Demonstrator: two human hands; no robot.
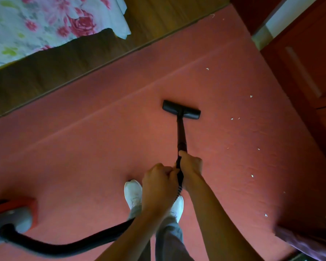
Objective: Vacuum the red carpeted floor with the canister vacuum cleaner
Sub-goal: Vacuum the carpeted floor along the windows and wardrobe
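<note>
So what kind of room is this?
Probably a bedroom: a pink-flowered white bedsheet drapes over a brown wooden bed frame, and what looks like a dark red wooden wardrobe stands beside the red carpeted floor.

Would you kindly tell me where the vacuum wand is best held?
At its upper end by the hose, from behind and above: the wand rises rearward from the floor head, and the left hand and right hand grip it there.
</note>
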